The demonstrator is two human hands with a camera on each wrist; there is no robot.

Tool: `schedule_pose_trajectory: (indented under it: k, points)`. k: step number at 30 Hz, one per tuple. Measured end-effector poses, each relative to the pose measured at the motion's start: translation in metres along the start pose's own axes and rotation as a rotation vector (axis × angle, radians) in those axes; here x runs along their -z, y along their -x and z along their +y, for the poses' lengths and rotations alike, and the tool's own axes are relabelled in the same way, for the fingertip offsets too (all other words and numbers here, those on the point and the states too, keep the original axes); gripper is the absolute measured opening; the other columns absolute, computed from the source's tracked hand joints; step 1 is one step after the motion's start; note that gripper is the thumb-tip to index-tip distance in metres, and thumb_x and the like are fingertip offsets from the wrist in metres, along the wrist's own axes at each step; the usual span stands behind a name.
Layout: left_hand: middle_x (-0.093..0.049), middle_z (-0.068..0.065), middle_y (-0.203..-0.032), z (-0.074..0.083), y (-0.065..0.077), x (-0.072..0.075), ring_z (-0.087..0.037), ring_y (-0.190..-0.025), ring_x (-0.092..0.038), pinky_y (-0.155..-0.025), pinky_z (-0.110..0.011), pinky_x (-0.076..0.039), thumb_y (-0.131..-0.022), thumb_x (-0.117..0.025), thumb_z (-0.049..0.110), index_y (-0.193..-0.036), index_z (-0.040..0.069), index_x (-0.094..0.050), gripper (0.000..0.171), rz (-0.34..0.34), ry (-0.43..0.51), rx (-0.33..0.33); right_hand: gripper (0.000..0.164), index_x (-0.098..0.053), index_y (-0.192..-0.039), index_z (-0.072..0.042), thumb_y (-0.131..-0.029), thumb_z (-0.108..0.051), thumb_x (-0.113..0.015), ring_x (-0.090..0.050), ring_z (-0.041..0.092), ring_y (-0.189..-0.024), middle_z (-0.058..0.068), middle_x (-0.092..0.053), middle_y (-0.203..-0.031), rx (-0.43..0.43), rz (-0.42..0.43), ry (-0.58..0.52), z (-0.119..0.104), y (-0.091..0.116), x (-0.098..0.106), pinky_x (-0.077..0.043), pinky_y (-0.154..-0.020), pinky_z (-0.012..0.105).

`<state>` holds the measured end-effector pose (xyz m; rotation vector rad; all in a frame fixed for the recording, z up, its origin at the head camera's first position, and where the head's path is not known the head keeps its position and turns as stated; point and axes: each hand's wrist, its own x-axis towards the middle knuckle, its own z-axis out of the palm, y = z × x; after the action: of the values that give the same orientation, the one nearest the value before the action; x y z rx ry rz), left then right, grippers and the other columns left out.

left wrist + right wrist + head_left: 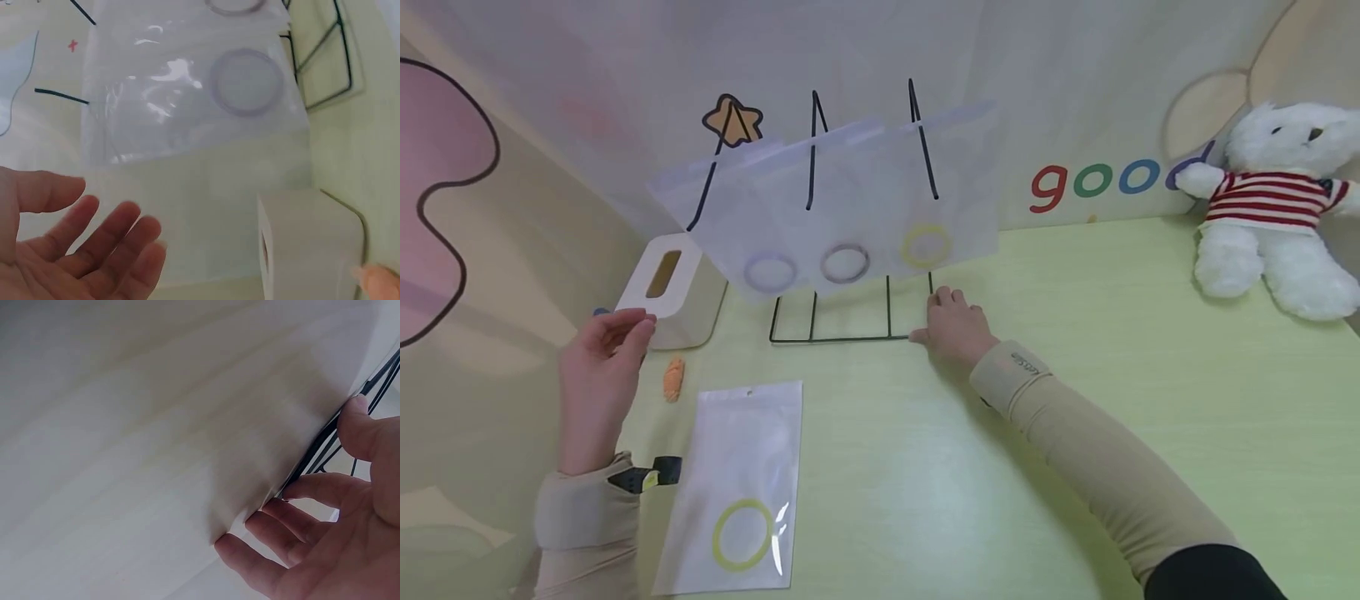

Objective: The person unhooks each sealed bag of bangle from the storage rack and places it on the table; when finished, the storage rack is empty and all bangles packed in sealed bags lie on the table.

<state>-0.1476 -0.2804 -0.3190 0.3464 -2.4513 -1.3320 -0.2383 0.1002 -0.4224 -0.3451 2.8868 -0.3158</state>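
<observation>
Left hand (pixel 601 379) was empty, fingers loosely bent; right hand (pixel 957 329) had thumb and fingertips on the wire rack (pixel 850 340)'s near right corner, couldn't tell if gripping. Three clear bags (pixel 880 192) hung on it, above the table (pixel 1150 400).

Left fingers (pixel 107 236) loosely curled, right arm (pixel 1097 454) outstretched, right fingers (pixel 251 564) parted

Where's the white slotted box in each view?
Head: white slotted box left of centre, at mid-height.
Left wrist: lower right, cut off by the bottom edge.
Right wrist: not in it.
Shared landmark: black wire rack, centre in head, upper right in left wrist, right edge in right wrist.
</observation>
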Motion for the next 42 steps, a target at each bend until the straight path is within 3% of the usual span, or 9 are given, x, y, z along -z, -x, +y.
schedule_pose_trajectory:
  k: [4, 8, 13, 15, 20, 25, 33, 42]
  points:
    - [-0.062, 0.000, -0.118, 0.018, -0.007, -0.012, -0.012, -0.105, -0.055, -0.079, -0.018, -0.046, -0.095, -0.062, 0.025, -0.123, 0.010, -0.064, 0.032, 0.083, 0.158, 0.009, 0.075, -0.033, -0.146, 0.007, -0.097, -0.046, -0.054, -0.035, 0.036, -0.125, 0.022, -0.034, -0.144, -0.001, -0.007, 0.002, 0.001, -0.001, -0.002, -0.043, -0.098, 0.054]
    - [-0.059, -0.001, -0.120, 0.035, -0.016, -0.027, -0.015, -0.115, -0.052, -0.091, -0.022, -0.043, -0.093, -0.064, 0.016, -0.122, 0.008, -0.064, 0.030, 0.134, 0.312, -0.018, 0.075, -0.035, -0.145, 0.007, -0.097, -0.047, -0.054, -0.036, 0.035, -0.123, 0.021, -0.035, -0.144, -0.001, 0.006, 0.003, 0.001, -0.002, -0.003, -0.044, -0.097, 0.054]
    - [-0.052, -0.002, -0.134, 0.049, -0.027, -0.039, -0.011, -0.125, -0.043, -0.097, -0.026, -0.041, -0.092, -0.062, 0.016, -0.132, 0.009, -0.057, 0.041, 0.156, 0.283, -0.046, 0.075, -0.036, -0.145, 0.008, -0.097, -0.047, -0.055, -0.036, 0.036, -0.125, 0.021, -0.036, -0.144, 0.001, 0.014, -0.006, 0.000, -0.002, -0.003, -0.042, -0.099, 0.055]
    - [-0.050, -0.004, -0.136, 0.051, -0.030, -0.042, -0.011, -0.125, -0.042, -0.097, -0.026, -0.041, -0.091, -0.063, 0.014, -0.133, 0.007, -0.055, 0.044, 0.170, 0.315, -0.041, 0.074, -0.036, -0.144, 0.008, -0.097, -0.046, -0.055, -0.037, 0.036, -0.124, 0.022, -0.036, -0.143, 0.002, 0.015, -0.004, 0.000, -0.001, -0.003, -0.043, -0.098, 0.055]
    - [-0.050, -0.006, -0.138, 0.053, -0.039, -0.048, -0.012, -0.125, -0.042, -0.099, -0.025, -0.040, -0.089, -0.063, 0.010, -0.136, 0.005, -0.052, 0.048, 0.196, 0.391, -0.039, 0.074, -0.036, -0.145, 0.007, -0.097, -0.046, -0.054, -0.037, 0.035, -0.122, 0.021, -0.037, -0.142, -0.002, 0.023, 0.008, 0.000, -0.001, -0.003, -0.044, -0.096, 0.054]
    - [-0.049, -0.008, -0.140, 0.051, -0.043, -0.052, -0.013, -0.126, -0.043, -0.102, -0.025, -0.040, -0.090, -0.061, 0.010, -0.138, 0.003, -0.049, 0.049, 0.193, 0.371, -0.052, 0.074, -0.036, -0.145, 0.007, -0.097, -0.046, -0.054, -0.037, 0.035, -0.121, 0.021, -0.036, -0.142, 0.004, 0.019, 0.003, 0.001, -0.001, -0.003, -0.045, -0.095, 0.053]
    - [-0.041, -0.002, -0.147, 0.057, -0.050, -0.057, -0.011, -0.135, -0.032, -0.108, -0.020, -0.032, -0.093, -0.060, 0.013, -0.143, 0.010, -0.044, 0.053, 0.192, 0.426, 0.016, 0.073, -0.037, -0.144, 0.008, -0.097, -0.046, -0.055, -0.037, 0.035, -0.121, 0.021, -0.037, -0.141, 0.004, 0.025, 0.009, 0.002, -0.002, -0.002, -0.045, -0.094, 0.053]
    - [-0.030, 0.004, -0.155, 0.061, -0.059, -0.062, -0.008, -0.141, -0.023, -0.110, -0.017, -0.027, -0.096, -0.055, 0.018, -0.151, 0.012, -0.030, 0.060, 0.158, 0.368, 0.029, 0.073, -0.036, -0.144, 0.008, -0.098, -0.045, -0.054, -0.035, 0.036, -0.126, 0.021, -0.034, -0.145, 0.002, 0.013, 0.002, 0.000, -0.002, -0.005, -0.043, -0.098, 0.054]
